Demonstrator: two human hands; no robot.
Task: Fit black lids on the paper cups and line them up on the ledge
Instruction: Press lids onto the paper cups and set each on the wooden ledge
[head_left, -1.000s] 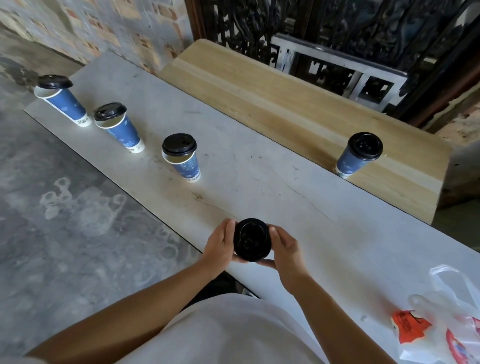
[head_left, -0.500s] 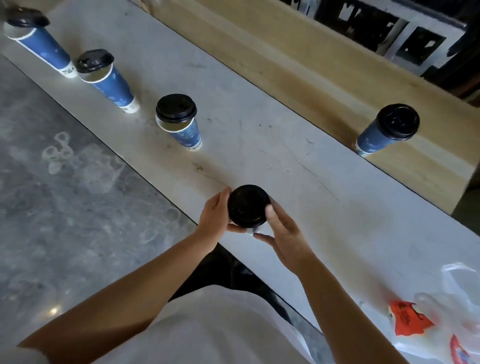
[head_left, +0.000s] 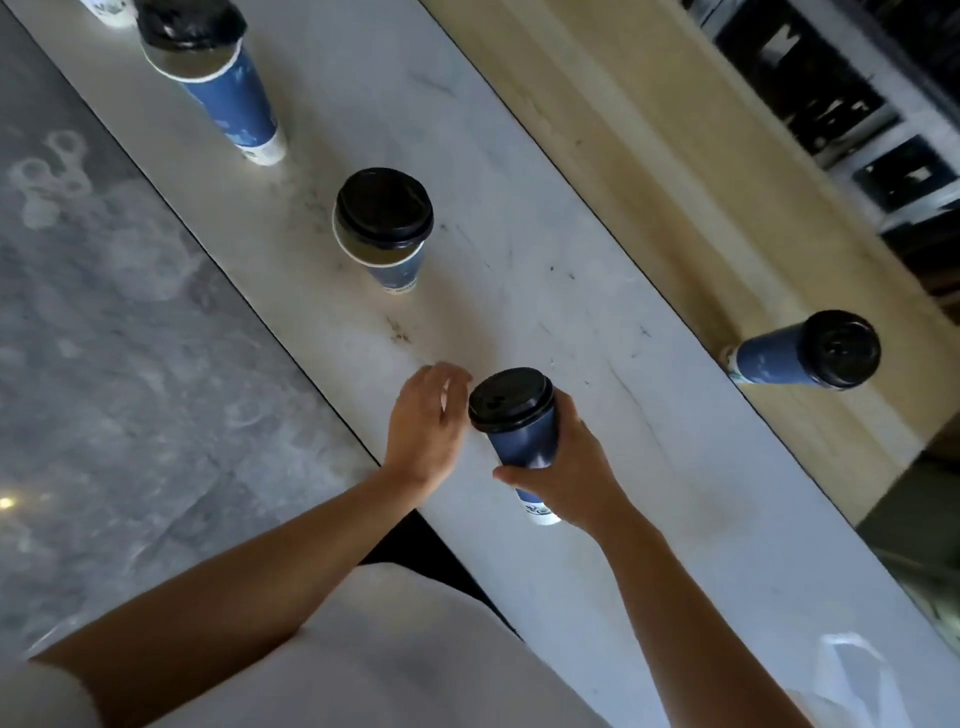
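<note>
Four blue paper cups with black plastic lids in view, plus the white base of a fifth cup (head_left: 106, 6), cut off at the far left edge.

Nearest: dark blue lidded paper cup (head_left: 524, 441), gripped round its lower wall by the right hand (head_left: 571, 478), thumb and fingers curled about it. Tilted; base either touching or just above the pale grey flat ledge (head_left: 467, 171), cannot tell which. Round black lid (head_left: 511, 397) seated on the rim, seemingly all the way round. Left hand (head_left: 426, 421) just beside that lid, fingers loosely curled, holding nothing; contact with the cup unclear.

Judged nearly finished: lidded, every cup seen. Standing in line along the ledge's left edge: middle lidded cup (head_left: 384, 228) and far-left lidded cup (head_left: 228, 98), the latter's top lumpy, perhaps not pressed fully home. Left to do: setting the held cup into the row, then probably fetching the lone lidded cup (head_left: 774, 358) from the light wooden board (head_left: 649, 156) at right, well apart.

Blurred throughout, so lid seating hard to confirm. White plastic bag (head_left: 852, 670) at near right, cut off, contents hidden.
</note>
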